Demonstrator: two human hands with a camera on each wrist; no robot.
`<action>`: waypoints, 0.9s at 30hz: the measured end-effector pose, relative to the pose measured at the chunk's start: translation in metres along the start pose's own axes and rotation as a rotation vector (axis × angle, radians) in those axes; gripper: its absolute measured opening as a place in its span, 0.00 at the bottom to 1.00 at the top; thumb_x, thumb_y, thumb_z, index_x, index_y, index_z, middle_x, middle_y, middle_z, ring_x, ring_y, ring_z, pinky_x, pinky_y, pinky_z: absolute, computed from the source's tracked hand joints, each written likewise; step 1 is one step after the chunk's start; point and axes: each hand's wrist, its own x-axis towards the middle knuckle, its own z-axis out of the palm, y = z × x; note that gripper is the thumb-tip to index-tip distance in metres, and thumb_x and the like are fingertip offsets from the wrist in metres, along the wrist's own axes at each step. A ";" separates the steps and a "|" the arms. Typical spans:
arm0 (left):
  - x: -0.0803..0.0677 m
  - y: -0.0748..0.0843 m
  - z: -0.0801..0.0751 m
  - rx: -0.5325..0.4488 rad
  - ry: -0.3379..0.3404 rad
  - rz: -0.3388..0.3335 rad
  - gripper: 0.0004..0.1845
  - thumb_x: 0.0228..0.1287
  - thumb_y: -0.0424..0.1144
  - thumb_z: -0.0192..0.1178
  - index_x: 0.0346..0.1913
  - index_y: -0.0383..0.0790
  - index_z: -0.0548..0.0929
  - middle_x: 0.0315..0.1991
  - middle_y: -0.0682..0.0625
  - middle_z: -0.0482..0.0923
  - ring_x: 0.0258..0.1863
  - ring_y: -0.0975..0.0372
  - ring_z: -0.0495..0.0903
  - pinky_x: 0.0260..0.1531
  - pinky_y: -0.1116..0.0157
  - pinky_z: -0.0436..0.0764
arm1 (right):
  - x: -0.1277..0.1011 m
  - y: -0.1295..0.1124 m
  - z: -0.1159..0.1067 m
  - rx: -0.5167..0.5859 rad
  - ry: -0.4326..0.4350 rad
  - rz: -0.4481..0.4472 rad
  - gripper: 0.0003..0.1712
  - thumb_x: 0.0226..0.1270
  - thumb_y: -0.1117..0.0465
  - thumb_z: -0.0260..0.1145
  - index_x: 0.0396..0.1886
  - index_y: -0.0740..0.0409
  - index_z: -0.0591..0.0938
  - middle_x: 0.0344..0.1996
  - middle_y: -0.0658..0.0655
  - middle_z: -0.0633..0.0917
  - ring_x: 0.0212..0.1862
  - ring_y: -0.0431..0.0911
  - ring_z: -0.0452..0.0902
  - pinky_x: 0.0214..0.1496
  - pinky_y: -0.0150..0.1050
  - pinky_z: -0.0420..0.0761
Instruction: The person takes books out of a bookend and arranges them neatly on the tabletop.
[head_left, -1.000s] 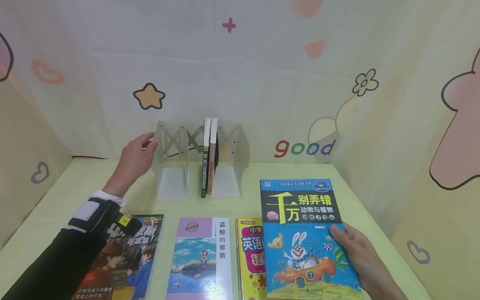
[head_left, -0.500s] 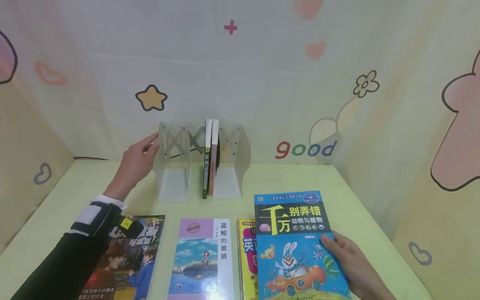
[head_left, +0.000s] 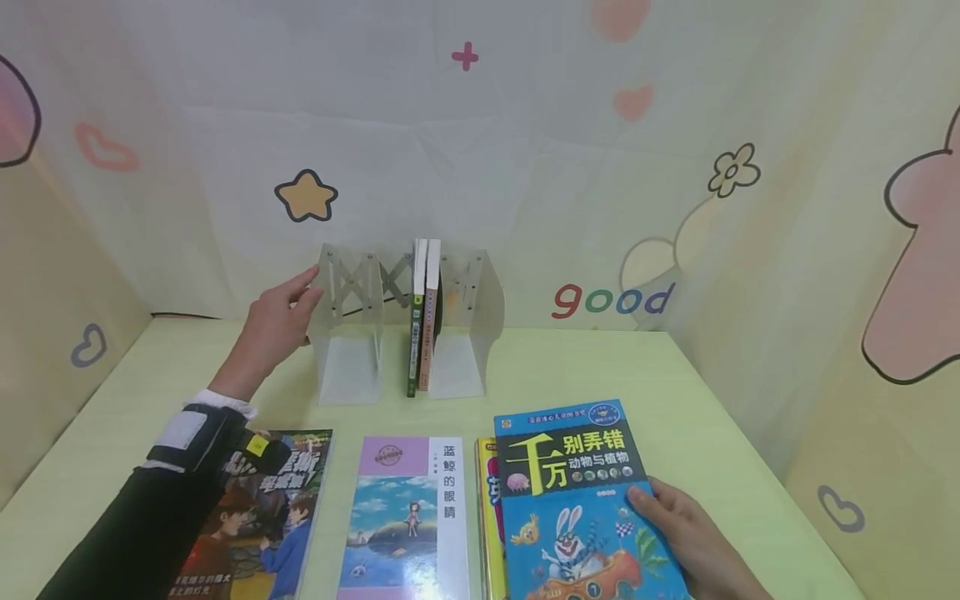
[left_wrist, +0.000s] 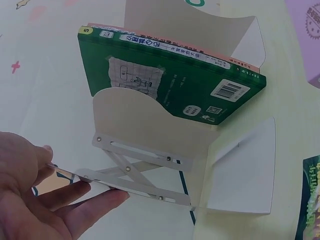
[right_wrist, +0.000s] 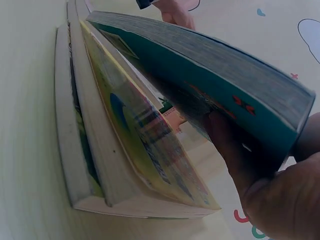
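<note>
My left hand [head_left: 273, 333] pinches the upper edge of the left end plate of a white metal bookend [head_left: 348, 371], thumb on one side and fingers on the other in the left wrist view. Two thin books stand upright inside it, a green one [left_wrist: 185, 80] and a pink-spined one [head_left: 430, 325]. At the front right, my right hand [head_left: 690, 533] grips the right edge of a blue children's book [head_left: 592, 521] with a cartoon rabbit cover. That book is tilted above a stack topped by a yellow book [right_wrist: 145, 135], covering most of it in the head view.
A book with a lilac and white cover [head_left: 405, 517] lies flat at the front middle. Left of it lies a dark comic-style book [head_left: 262, 533], partly under my left forearm. A patterned curtain [head_left: 525, 167] hangs behind the pale yellow table [head_left: 600, 367].
The blue book in my right hand has moved left and down in the head view, covering more of the yellow one. My left hand stays at the bookend's left plate.
</note>
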 end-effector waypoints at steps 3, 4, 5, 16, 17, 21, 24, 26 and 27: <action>0.001 0.000 0.000 -0.002 -0.002 -0.003 0.30 0.86 0.49 0.42 0.83 0.45 0.56 0.70 0.30 0.70 0.42 0.41 0.87 0.36 0.55 0.88 | 0.001 0.003 0.001 0.007 -0.005 0.009 0.47 0.84 0.45 0.54 0.83 0.63 0.42 0.61 0.62 0.84 0.60 0.60 0.83 0.62 0.50 0.81; 0.001 0.000 0.001 -0.004 -0.003 -0.006 0.30 0.86 0.50 0.42 0.83 0.45 0.56 0.71 0.30 0.69 0.43 0.40 0.87 0.37 0.55 0.88 | 0.002 0.004 0.001 0.005 -0.006 0.010 0.47 0.84 0.45 0.54 0.83 0.63 0.42 0.61 0.62 0.84 0.59 0.60 0.83 0.62 0.50 0.81; 0.001 0.000 0.001 -0.004 -0.003 -0.010 0.30 0.85 0.50 0.42 0.83 0.46 0.56 0.71 0.30 0.69 0.44 0.40 0.87 0.37 0.54 0.88 | 0.002 0.005 0.001 0.006 -0.008 0.012 0.47 0.84 0.45 0.54 0.83 0.63 0.42 0.61 0.63 0.83 0.59 0.60 0.83 0.62 0.50 0.81; 0.000 -0.001 0.002 -0.007 0.005 -0.014 0.30 0.85 0.50 0.43 0.83 0.47 0.56 0.71 0.31 0.69 0.37 0.43 0.88 0.39 0.51 0.88 | 0.009 0.015 0.004 -0.019 -0.040 0.012 0.47 0.84 0.45 0.53 0.83 0.67 0.42 0.61 0.64 0.83 0.59 0.61 0.83 0.61 0.52 0.81; 0.000 -0.001 0.002 -0.008 0.007 -0.014 0.30 0.85 0.50 0.43 0.83 0.47 0.57 0.71 0.31 0.69 0.36 0.43 0.88 0.39 0.51 0.88 | 0.009 0.016 0.004 -0.020 -0.038 0.016 0.47 0.84 0.45 0.54 0.82 0.67 0.43 0.61 0.64 0.83 0.59 0.61 0.83 0.61 0.52 0.81; 0.000 -0.002 0.002 -0.018 0.011 -0.017 0.30 0.85 0.51 0.42 0.83 0.48 0.56 0.72 0.31 0.68 0.33 0.44 0.86 0.40 0.50 0.88 | 0.010 0.018 0.004 -0.022 -0.028 0.026 0.48 0.83 0.44 0.55 0.82 0.68 0.45 0.61 0.64 0.83 0.59 0.61 0.83 0.61 0.52 0.81; -0.001 -0.002 0.003 -0.020 0.019 -0.008 0.30 0.85 0.51 0.42 0.83 0.47 0.57 0.71 0.31 0.68 0.32 0.45 0.86 0.41 0.49 0.88 | 0.012 0.019 0.005 -0.038 -0.016 0.028 0.48 0.83 0.43 0.55 0.82 0.69 0.46 0.60 0.65 0.83 0.59 0.61 0.83 0.61 0.52 0.81; -0.002 -0.002 0.003 -0.021 0.020 -0.005 0.30 0.85 0.51 0.42 0.83 0.47 0.57 0.71 0.31 0.68 0.34 0.44 0.86 0.42 0.49 0.88 | 0.013 0.020 0.006 -0.061 0.002 0.030 0.47 0.82 0.43 0.55 0.81 0.70 0.48 0.59 0.65 0.84 0.58 0.60 0.84 0.60 0.51 0.82; -0.002 -0.002 0.003 -0.023 0.021 -0.002 0.30 0.85 0.52 0.42 0.83 0.47 0.57 0.71 0.31 0.68 0.35 0.44 0.86 0.42 0.49 0.88 | 0.013 0.021 0.006 -0.076 0.011 0.030 0.47 0.82 0.43 0.55 0.81 0.70 0.48 0.58 0.65 0.84 0.57 0.60 0.84 0.59 0.51 0.82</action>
